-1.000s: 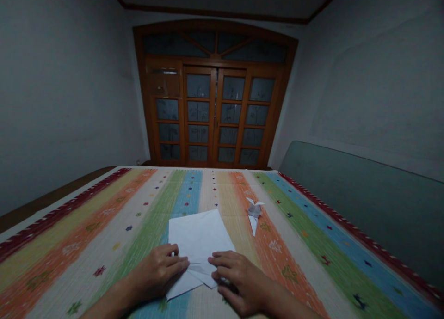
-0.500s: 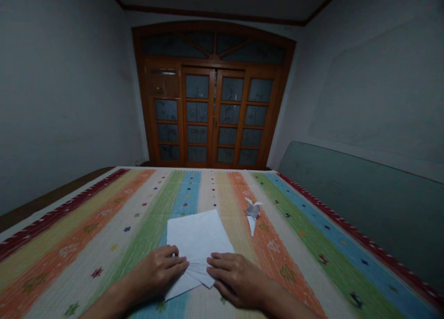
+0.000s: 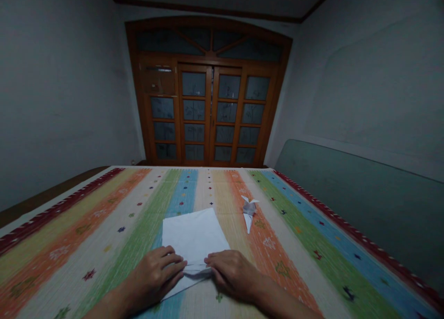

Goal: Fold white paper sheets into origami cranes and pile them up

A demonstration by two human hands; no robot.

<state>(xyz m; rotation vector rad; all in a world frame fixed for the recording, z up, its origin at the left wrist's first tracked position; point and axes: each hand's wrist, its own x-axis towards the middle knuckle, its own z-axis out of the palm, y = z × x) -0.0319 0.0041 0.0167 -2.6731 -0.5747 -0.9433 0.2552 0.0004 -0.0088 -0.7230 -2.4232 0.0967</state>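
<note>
- The left hand [image 3: 159,269] and the right hand [image 3: 235,273] lie a little apart from each other, palms down, fingers curved inward over the near part of a sheet of white paper [image 3: 194,236]; whether either one pinches it cannot be told, as the undersides are hidden.
- Between the fingertips, a narrow folded strip of the paper runs crosswise and stands slightly raised, with shadow beneath it; a pointed corner shows below, beside the left hand.
- The rest of the paper lies flat beyond the hands, on a striped tablecloth [image 3: 100,245] that covers the worktop.
- Farther out and to the right, well apart from the paper, a small folded paper figure [image 3: 249,209] in white and grey rests on an orange stripe.
- Along the right side stands a grey-green panel [image 3: 350,194] with a rounded upper corner.
- At the back, wooden doors [image 3: 215,99] with patterned panes are set under an arched frame between pale walls [image 3: 62,88].
</note>
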